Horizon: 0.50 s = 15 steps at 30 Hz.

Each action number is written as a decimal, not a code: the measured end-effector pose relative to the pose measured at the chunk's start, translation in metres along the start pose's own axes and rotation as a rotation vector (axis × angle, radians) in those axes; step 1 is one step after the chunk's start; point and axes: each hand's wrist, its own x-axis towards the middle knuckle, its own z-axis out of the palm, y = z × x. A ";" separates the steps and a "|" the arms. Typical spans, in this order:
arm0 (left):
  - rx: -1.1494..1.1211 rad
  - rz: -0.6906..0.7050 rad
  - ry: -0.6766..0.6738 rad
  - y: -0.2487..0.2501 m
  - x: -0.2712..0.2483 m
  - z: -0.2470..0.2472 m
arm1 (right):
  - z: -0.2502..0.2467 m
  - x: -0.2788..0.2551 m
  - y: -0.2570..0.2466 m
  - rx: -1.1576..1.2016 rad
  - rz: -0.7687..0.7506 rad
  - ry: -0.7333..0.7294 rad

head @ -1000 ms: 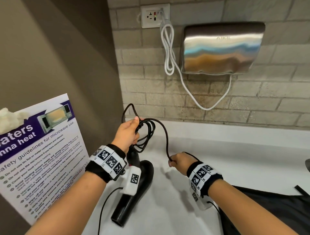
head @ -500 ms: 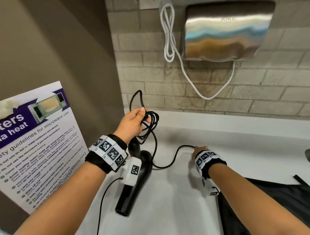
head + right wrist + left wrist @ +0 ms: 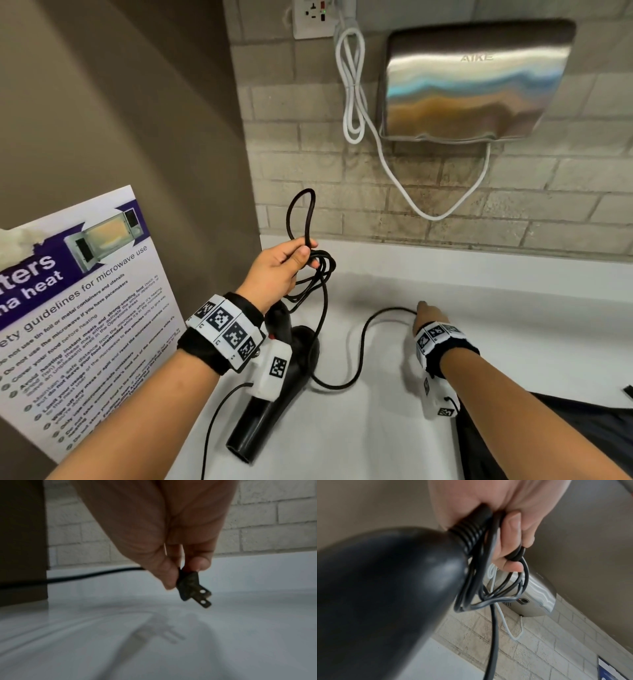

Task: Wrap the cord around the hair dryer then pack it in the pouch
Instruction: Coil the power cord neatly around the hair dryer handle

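The black hair dryer hangs nozzle-down over the white counter, at the lower left. My left hand grips the top of its handle together with several loops of the black cord; one loop sticks up above the fist. The cord's free end trails across the counter to my right hand. There my thumb and fingertips pinch the black plug, prongs pointing down just above the counter. A black pouch lies at the lower right, under my right forearm.
A steel hand dryer hangs on the brick wall, with its white cable running to a wall socket. A microwave safety poster leans against the brown wall on the left.
My right hand has slid along the cord away from the dryer to the plug end and lowered toward the counter. The left hand kept the bundle and rose a little.
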 end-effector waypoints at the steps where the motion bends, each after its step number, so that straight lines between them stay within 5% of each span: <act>1: 0.013 0.007 -0.004 -0.001 0.000 -0.001 | -0.004 0.004 -0.002 0.018 -0.019 0.051; 6: 0.049 0.029 -0.038 -0.001 0.002 -0.002 | -0.044 0.008 -0.013 0.364 -0.201 0.342; 10: 0.083 0.018 -0.035 0.001 0.005 0.002 | -0.079 -0.029 -0.033 0.627 -0.572 0.668; 15: 0.107 -0.006 0.040 0.004 0.008 0.004 | -0.097 -0.084 -0.062 0.811 -0.988 0.762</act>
